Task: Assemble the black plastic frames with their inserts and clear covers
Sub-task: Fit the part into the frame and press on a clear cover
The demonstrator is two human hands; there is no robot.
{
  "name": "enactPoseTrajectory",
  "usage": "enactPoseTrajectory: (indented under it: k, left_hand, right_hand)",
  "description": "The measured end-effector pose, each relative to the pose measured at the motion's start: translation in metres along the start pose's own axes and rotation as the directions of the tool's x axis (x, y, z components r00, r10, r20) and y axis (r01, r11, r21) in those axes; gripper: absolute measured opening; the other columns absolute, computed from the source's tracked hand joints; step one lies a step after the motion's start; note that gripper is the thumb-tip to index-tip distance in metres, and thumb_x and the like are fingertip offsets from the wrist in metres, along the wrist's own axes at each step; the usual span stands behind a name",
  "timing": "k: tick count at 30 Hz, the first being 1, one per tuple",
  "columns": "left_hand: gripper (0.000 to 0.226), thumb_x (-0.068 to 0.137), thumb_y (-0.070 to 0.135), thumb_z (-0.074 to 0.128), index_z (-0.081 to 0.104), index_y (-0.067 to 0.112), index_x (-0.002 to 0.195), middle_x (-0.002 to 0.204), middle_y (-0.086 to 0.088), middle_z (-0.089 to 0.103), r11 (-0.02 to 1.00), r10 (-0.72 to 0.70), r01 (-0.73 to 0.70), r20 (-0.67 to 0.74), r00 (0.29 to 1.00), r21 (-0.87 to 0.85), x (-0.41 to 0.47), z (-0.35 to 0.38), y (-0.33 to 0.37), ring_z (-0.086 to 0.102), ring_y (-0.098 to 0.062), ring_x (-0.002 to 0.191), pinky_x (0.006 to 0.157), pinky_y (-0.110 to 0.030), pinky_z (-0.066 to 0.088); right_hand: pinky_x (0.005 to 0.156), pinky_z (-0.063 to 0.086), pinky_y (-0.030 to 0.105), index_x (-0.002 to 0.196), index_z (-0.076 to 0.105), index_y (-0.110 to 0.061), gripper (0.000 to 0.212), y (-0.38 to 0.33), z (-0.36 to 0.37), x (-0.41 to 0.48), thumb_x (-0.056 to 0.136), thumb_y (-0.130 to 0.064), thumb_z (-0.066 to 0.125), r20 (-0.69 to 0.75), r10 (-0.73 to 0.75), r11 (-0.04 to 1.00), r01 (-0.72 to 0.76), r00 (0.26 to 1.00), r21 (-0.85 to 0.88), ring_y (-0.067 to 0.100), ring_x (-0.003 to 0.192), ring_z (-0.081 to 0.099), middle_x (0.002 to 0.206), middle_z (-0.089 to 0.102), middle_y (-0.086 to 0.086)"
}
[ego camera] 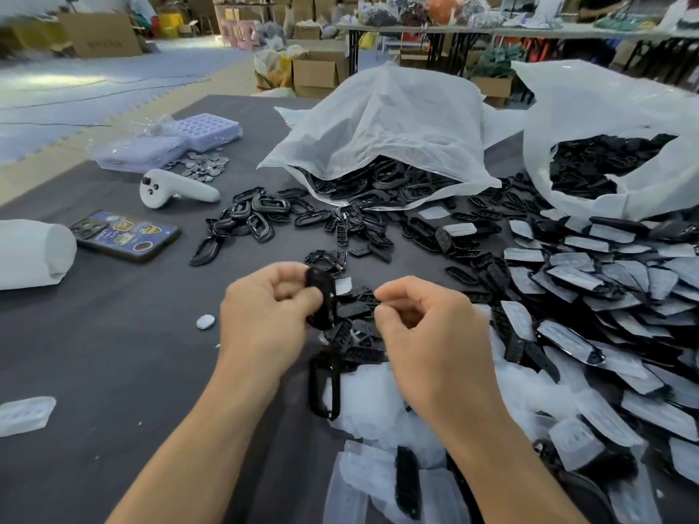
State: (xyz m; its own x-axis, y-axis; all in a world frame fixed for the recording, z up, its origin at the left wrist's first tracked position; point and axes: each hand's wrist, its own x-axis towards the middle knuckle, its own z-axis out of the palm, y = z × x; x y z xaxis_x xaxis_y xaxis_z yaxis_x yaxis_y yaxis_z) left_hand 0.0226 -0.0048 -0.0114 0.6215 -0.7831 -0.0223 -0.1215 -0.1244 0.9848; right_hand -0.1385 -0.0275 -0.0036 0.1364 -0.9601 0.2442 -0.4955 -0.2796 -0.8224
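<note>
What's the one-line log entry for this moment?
left hand: holds black frame | right hand: fingers curled beside frame, contents unclear

black frames [261, 217], white bags [382, 122], grey table [113, 334]

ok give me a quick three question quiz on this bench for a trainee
1. True or false: the left hand grips a black plastic part.
2. What lies just beyond the phone, farther from the person?
A. a white controller
B. a pair of scissors
C. a roll of tape
3. How many white bags holding black parts lie open on the table?

Key: 1 true; 2 A; 3 two
</note>
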Motion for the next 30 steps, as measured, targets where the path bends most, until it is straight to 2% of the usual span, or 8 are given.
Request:
enactPoseTrajectory:
  k: [3,6,11,13,15,19,26,30]
  left_hand:
    - [0.026,0.094,-0.01,0.063,0.069,0.015,0.089,0.072,0.0,0.075,0.935,-0.151,0.108,-0.104,0.983,-0.337,0.014,-0.012,0.0,0.071,-0.011,0.06,0.057,-0.024,0.059]
    - [0.021,0.098,-0.009,0.056,0.063,0.011,0.097,0.086,-0.009,0.075,0.851,-0.231,0.152,-0.099,0.968,-0.502,0.021,-0.02,-0.001,0.074,-0.012,0.063,0.055,-0.024,0.06]
    - [0.021,0.097,-0.009,0.056,0.061,0.012,0.099,0.089,-0.011,0.073,0.857,-0.217,0.156,-0.069,0.974,-0.492,0.022,-0.02,-0.001,0.072,-0.015,0.065,0.058,-0.026,0.061]
    - [0.022,0.096,-0.01,0.057,0.062,0.012,0.094,0.087,-0.012,0.074,0.861,-0.215,0.16,-0.06,0.975,-0.483,0.023,-0.017,0.0,0.071,-0.016,0.063,0.054,-0.025,0.059]
    - [0.025,0.095,-0.011,0.058,0.063,0.012,0.09,0.081,-0.01,0.075,0.85,-0.228,0.175,-0.047,0.972,-0.498,0.025,-0.014,0.0,0.07,-0.014,0.057,0.049,-0.024,0.056]
    - [0.028,0.092,-0.013,0.061,0.071,0.014,0.092,0.076,-0.005,0.078,0.874,-0.184,0.174,0.021,0.983,-0.454,0.021,-0.004,-0.001,0.071,-0.016,0.06,0.048,-0.023,0.055]
    - [0.041,0.089,-0.013,0.065,0.082,0.024,0.089,0.082,-0.012,0.074,0.948,-0.04,0.099,0.193,0.98,-0.303,-0.002,0.014,0.003,0.068,-0.02,0.066,0.048,-0.023,0.053]
    - [0.038,0.08,-0.006,0.067,0.084,0.024,0.096,0.085,-0.015,0.077,0.944,-0.027,0.154,0.394,0.919,-0.293,-0.014,0.014,0.006,0.071,-0.021,0.069,0.049,-0.022,0.05]
  right_hand:
    - [0.082,0.057,0.033,0.106,0.078,-0.03,0.029,-0.008,0.014,0.017,0.089,-0.009,0.066,0.155,-0.064,0.976,0.094,0.986,-0.195,0.014,0.083,0.069,0.094,0.077,-0.008]
    - [0.092,0.054,0.033,0.113,0.075,-0.033,0.037,-0.012,0.039,0.047,0.087,-0.009,0.065,0.29,-0.045,0.922,0.151,0.956,-0.355,0.024,0.102,0.065,0.111,0.072,0.001]
    - [0.079,0.035,0.033,0.08,0.07,-0.028,0.019,-0.015,0.068,0.063,0.085,-0.011,0.066,0.301,-0.126,0.809,0.274,0.945,-0.52,0.025,0.096,0.058,0.077,0.062,-0.006]
    - [0.074,0.038,0.031,0.077,0.074,-0.024,0.015,-0.014,0.063,0.062,0.085,-0.014,0.068,0.18,-0.141,0.884,0.206,0.973,-0.42,0.024,0.078,0.057,0.064,0.06,-0.005]
    - [0.066,0.048,0.026,0.081,0.079,-0.025,0.01,-0.015,0.049,0.06,0.087,-0.023,0.071,0.082,-0.027,0.994,0.036,0.996,-0.102,0.018,0.064,0.06,0.064,0.069,-0.002]
    - [0.05,0.045,0.025,0.079,0.08,-0.02,0.019,-0.016,0.013,0.036,0.084,-0.004,0.07,0.21,0.212,0.828,-0.29,0.954,0.481,0.011,0.048,0.05,0.069,0.072,0.013]
    - [0.038,0.031,0.017,0.073,0.076,-0.018,0.02,0.001,-0.016,0.018,0.091,-0.009,0.074,0.214,0.33,0.676,-0.388,0.92,0.626,0.008,0.037,0.035,0.048,0.046,0.0]
    - [0.041,0.036,0.018,0.069,0.074,-0.018,0.026,0.005,-0.018,0.018,0.094,-0.011,0.071,0.22,0.314,0.652,-0.378,0.924,0.657,0.011,0.042,0.046,0.058,0.062,0.006]
